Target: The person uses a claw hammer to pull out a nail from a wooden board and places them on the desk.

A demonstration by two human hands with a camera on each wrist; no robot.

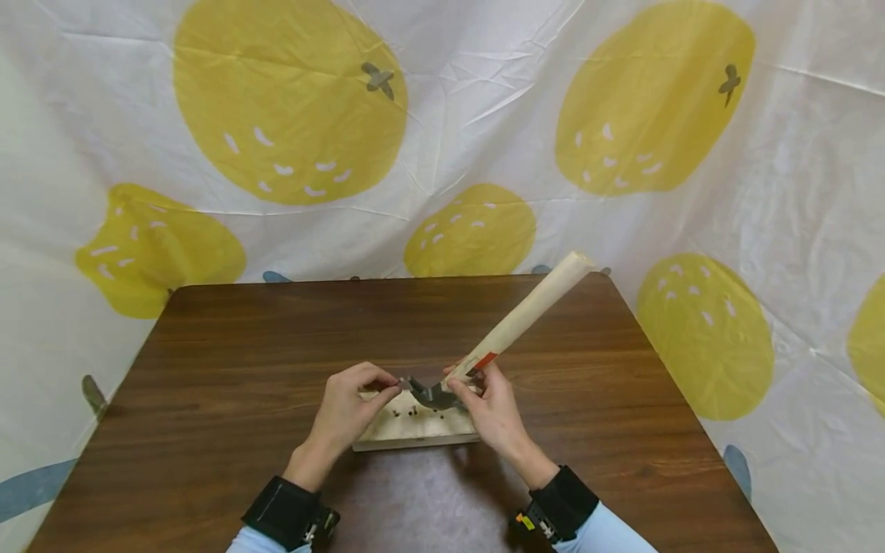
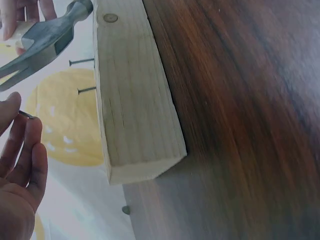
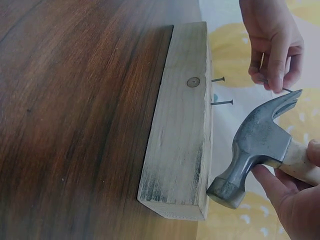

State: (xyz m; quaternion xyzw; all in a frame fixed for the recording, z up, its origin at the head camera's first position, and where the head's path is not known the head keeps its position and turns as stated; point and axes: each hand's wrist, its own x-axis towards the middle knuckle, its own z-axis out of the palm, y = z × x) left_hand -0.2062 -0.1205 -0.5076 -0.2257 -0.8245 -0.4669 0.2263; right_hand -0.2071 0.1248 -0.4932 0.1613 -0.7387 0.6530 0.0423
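Note:
My right hand [image 1: 499, 411] grips a claw hammer [image 3: 262, 135] by its wooden handle [image 1: 528, 311], just below the steel head. The handle slants up to the right, and the claw points left. The hammer's striking face is right at the edge of a pale wooden block [image 2: 135, 95]. My left hand [image 1: 349, 403] pinches a nail [image 2: 26, 114] between thumb and fingertips, close to the claw tips. Two nails [image 3: 222, 103] stand partly out of the block's top face. In the head view several small dark spots [image 1: 413, 412] show on that top.
The block lies lengthwise on a brown wooden table [image 1: 242, 399]. A round dark mark [image 3: 193, 82] shows on its near side. Behind and beside the table hangs a white cloth [image 1: 477, 100] printed with yellow fruit. Both wrists wear black straps [image 1: 282, 511].

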